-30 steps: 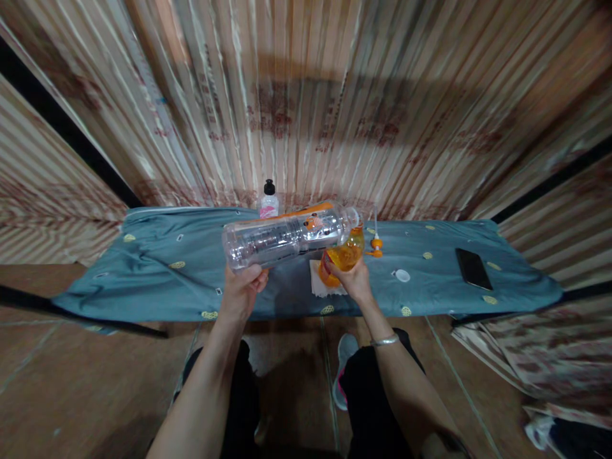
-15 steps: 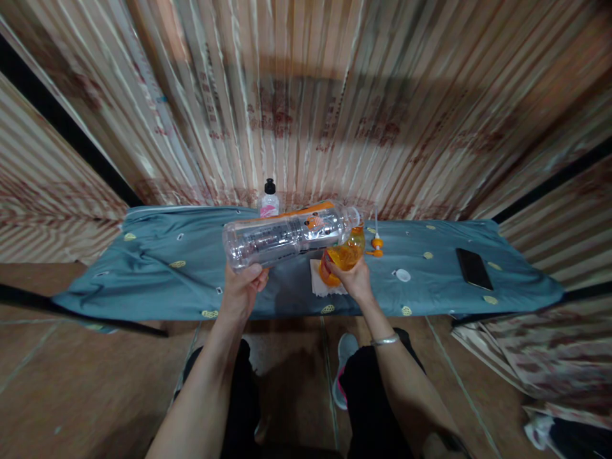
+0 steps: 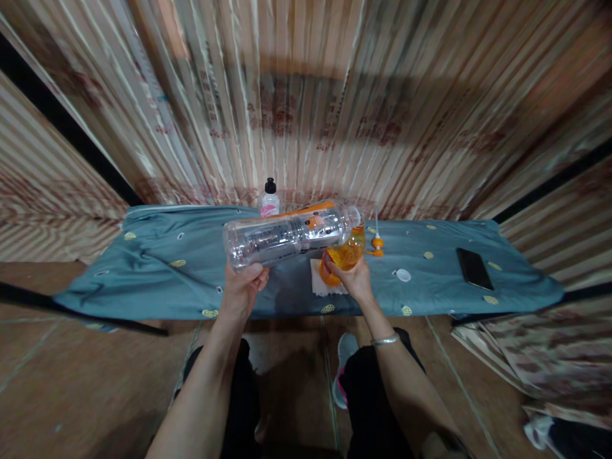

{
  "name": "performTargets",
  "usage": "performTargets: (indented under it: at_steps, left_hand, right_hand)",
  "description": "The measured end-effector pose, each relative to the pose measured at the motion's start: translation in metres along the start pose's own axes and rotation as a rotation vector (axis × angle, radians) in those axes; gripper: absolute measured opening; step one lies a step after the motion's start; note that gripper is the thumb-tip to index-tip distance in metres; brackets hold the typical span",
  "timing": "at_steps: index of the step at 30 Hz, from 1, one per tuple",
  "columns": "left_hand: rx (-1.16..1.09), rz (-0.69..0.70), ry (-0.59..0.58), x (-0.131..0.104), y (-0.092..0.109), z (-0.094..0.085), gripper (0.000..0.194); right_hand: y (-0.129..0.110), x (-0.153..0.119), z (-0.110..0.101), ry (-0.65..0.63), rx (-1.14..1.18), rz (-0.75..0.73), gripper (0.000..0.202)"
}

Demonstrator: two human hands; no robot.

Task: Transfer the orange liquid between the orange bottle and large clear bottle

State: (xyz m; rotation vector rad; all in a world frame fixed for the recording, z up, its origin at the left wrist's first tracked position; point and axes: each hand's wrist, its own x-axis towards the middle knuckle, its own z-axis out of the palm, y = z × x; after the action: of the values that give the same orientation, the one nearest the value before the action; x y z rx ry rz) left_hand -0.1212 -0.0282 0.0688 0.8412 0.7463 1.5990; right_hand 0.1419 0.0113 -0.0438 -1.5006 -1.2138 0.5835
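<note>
Here, a teal cloth covered the table (image 3: pixel 143 287). Above it the clear bottle (image 3: pixel 262 239) lay nearly sideways, neck end at the top of the amber bottle (image 3: pixel 345 256), which leaned right. The left hand (image 3: pixel 241 292) had its grip closed around the clear bottle near its base; the right hand's (image 3: pixel 357 279) grip was wrapped around the amber bottle. Nearby were a black-capped bottle (image 3: pixel 270 207), a phone (image 3: pixel 474 269) and an orange pump (image 3: pixel 377 243).
</note>
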Motion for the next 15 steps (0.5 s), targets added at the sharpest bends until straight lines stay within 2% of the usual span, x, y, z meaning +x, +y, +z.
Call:
performTargets:
  at_steps: [15]
  left_hand:
    - [-0.011,-0.001,0.001,0.0000,-0.0001,-0.0005,0.042]
  right_hand:
    - [-0.0019,-0.0010,0.0001,0.009,-0.018,-0.020,0.070]
